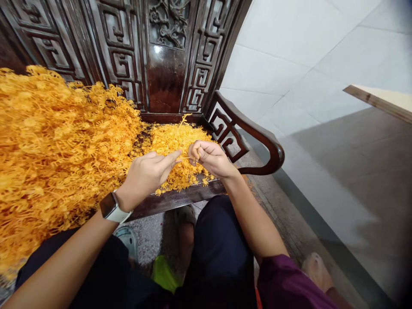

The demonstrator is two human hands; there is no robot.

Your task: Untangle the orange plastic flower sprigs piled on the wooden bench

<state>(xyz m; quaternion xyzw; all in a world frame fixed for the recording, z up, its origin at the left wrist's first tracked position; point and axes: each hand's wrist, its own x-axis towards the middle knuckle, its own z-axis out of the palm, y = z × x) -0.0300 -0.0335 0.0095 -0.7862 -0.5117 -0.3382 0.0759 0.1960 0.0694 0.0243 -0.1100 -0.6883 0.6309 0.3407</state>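
My left hand (148,174), with a watch on its wrist, reaches out over the bench, its fingers held straight and close together. A thin orange plastic stem (185,158) runs from its fingertips to my right hand (210,158). The right thumb and fingers are curled and pinched on the stem's other end. Both hands hang just above a small heap of loose orange plastic flower pieces (170,139) on the seat. A much larger pile of orange plastic flower sprigs (64,150) lies to the left. The left fingertips partly hide their grip.
The dark carved wooden bench has a tall back (165,81) and a curved armrest (273,156) at the right. Beneath the seat edge (180,197) are clogs (127,238) and a bright green object (164,274). Another foot (317,270) shows at lower right, near the tiled wall (289,64).
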